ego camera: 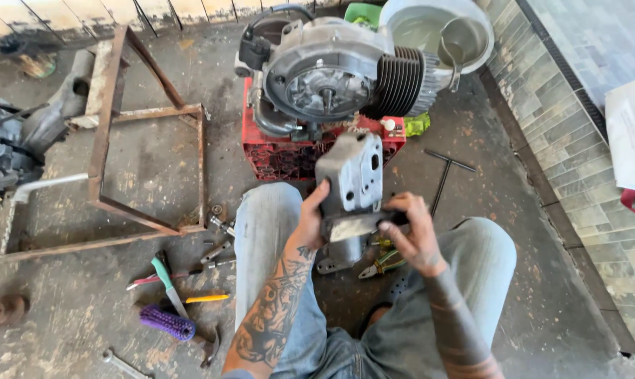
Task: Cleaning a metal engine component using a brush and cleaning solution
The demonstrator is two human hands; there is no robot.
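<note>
Left hand point(310, 217) closed on grey engine cover point(350, 175), held upright above my knees. Right hand point(412, 235) clamps flat scraper point(356, 224) against cover's lower edge. Judgement: keep blade flat, strokes short, cover steady. Engine point(331, 77) beyond grip, on red crate point(289, 158).

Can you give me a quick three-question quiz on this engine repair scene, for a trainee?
1. True or false: both hands hold the grey metal cover.
2. What does the engine rest on? A) a red crate B) a wooden bench C) a rusty frame
3. Which tool lies on the floor to the right of the crate, near the tiled wall?

Key:
1. True: the left hand grips its side, and the right hand presses a flat scraper against it.
2. A, the red crate.
3. The T-handle wrench.
</note>
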